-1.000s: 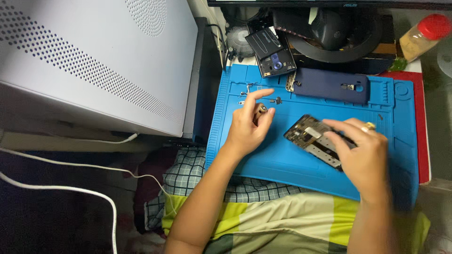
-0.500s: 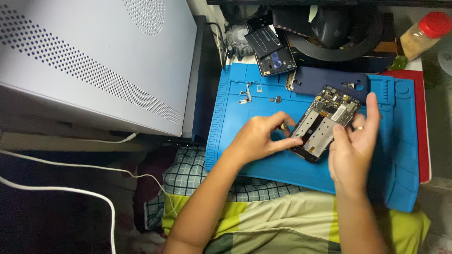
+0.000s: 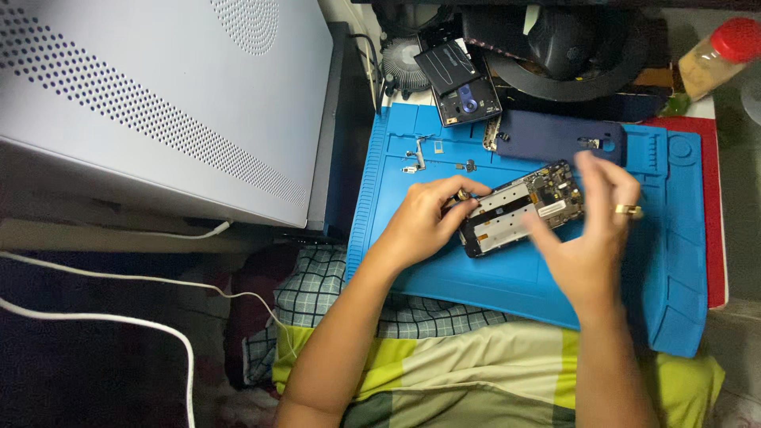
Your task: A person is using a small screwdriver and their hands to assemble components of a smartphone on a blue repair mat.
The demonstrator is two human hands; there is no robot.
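An opened phone body (image 3: 519, 208) with its circuit boards exposed lies tilted on the blue repair mat (image 3: 674, 261). My left hand (image 3: 424, 222) pinches the phone's left end with thumb and fingers, and a small brass part shows at the fingertips. My right hand (image 3: 590, 230), wearing a gold ring, hovers blurred over the phone's right end with fingers spread; it holds nothing that I can make out.
A dark blue phone cover (image 3: 555, 136) lies at the mat's far edge, another black phone back (image 3: 460, 83) beyond it. Small loose parts (image 3: 418, 154) sit at the mat's upper left. A white perforated case (image 3: 158, 103) stands left; a red-capped bottle (image 3: 713, 55) is far right.
The phone body has come down from a raised, steeper hold to lie flatter on the mat. My right hand let go of its right side and now hovers above it.
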